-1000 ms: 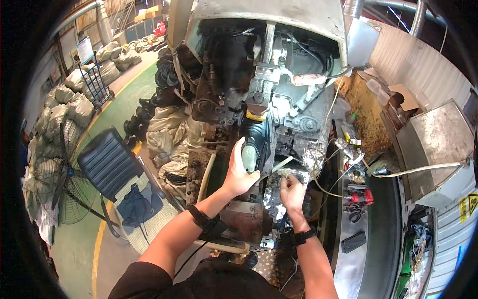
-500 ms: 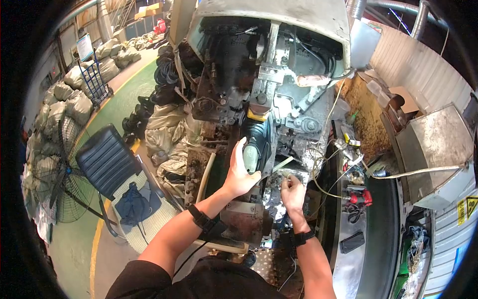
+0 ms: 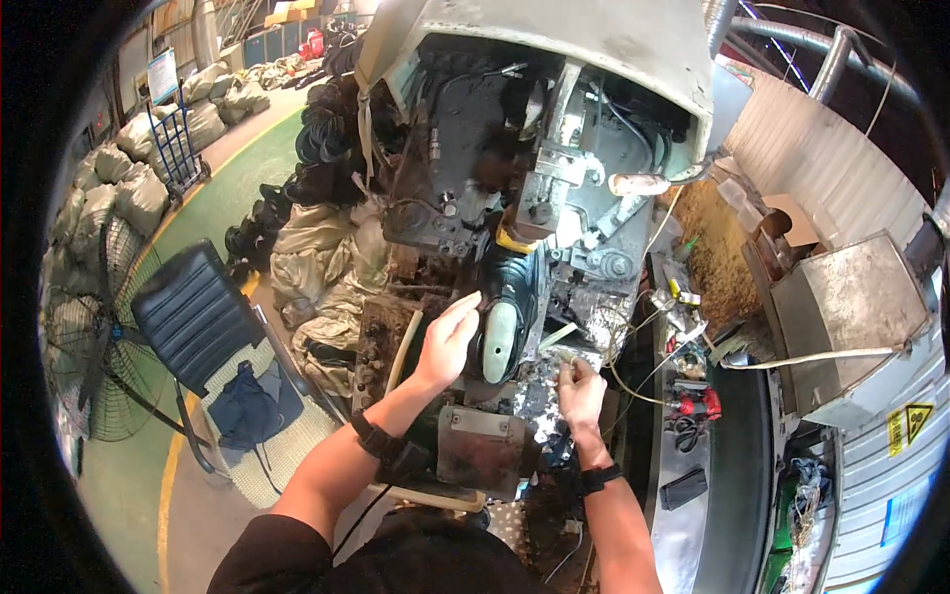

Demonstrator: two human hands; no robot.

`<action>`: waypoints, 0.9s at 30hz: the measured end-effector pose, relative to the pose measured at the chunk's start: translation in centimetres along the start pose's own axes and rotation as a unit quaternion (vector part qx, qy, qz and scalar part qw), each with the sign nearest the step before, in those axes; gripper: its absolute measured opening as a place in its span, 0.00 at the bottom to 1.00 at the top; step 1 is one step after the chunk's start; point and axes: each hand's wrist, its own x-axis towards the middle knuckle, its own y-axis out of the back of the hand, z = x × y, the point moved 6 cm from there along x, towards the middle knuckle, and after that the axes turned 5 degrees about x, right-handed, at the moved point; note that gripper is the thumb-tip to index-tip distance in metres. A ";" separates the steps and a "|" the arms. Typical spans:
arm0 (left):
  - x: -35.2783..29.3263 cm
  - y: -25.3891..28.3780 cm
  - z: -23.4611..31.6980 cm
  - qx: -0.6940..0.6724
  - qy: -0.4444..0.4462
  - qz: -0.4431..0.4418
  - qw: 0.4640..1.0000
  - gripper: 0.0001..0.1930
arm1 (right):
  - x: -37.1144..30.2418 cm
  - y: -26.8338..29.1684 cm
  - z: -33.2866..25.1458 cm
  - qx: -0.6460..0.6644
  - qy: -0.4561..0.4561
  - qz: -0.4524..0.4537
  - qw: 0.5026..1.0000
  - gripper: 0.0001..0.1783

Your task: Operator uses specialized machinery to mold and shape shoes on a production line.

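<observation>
A black shoe upper (image 3: 516,279) sits in the middle of the machine, around a pale green shoe last (image 3: 500,342) with a small hole in its face. My left hand (image 3: 447,345) is open just left of the last, fingers straight and close together, with a narrow gap between hand and last. To the right of the last, my right hand (image 3: 581,391) is closed, thumb against fingertips; whatever it holds, if anything, is hidden. A short pale strip (image 3: 559,335) lies slightly beyond its fingertips. Both wrists wear black bands.
The machine's pale hood (image 3: 574,40) stands over its far part. Left are piled cloth (image 3: 317,259), a black chair (image 3: 194,307) and a fan (image 3: 117,335). At right, a metal ledge carries a red tool (image 3: 699,404) and a dark phone (image 3: 684,489); a hose (image 3: 821,356) crosses beyond.
My left hand has drawn left off the lower end of the last, which now shows fully. My right hand stays closed in nearly the same place. The whole view has shifted slightly.
</observation>
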 end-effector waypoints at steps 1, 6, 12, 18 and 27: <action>0.0 0.2 0.1 -0.003 0.002 -0.001 1.000 0.19 | 0.0 0.3 -0.2 0.008 0.014 0.003 1.000 0.13; 1.4 1.3 2.3 0.108 -0.050 -0.008 0.993 0.14 | 0.4 0.3 0.6 0.062 -0.029 -0.007 0.998 0.14; 2.1 2.3 4.9 0.175 -0.145 -0.088 0.970 0.05 | -2.6 -2.2 -10.6 0.135 -0.028 -0.143 0.980 0.56; 3.0 3.1 0.4 0.054 -0.005 -0.134 0.989 0.08 | -3.3 -6.5 -15.6 -0.018 0.035 -0.107 0.993 0.74; 0.3 4.7 -0.8 -0.108 0.135 -0.072 0.982 0.13 | -3.8 -3.7 -16.5 0.092 0.043 0.022 0.995 0.58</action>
